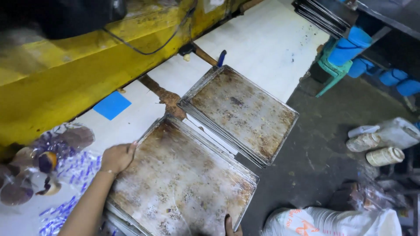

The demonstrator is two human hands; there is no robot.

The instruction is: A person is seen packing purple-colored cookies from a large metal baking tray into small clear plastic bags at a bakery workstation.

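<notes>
The left hand [117,157] lies curled over the near tray's [183,179] left edge, the right hand [230,226] pinches its front edge, its long axis running away toward the second tray [240,111] just beyond

Head camera looks steeply down, close over the white table [262,39].
</notes>
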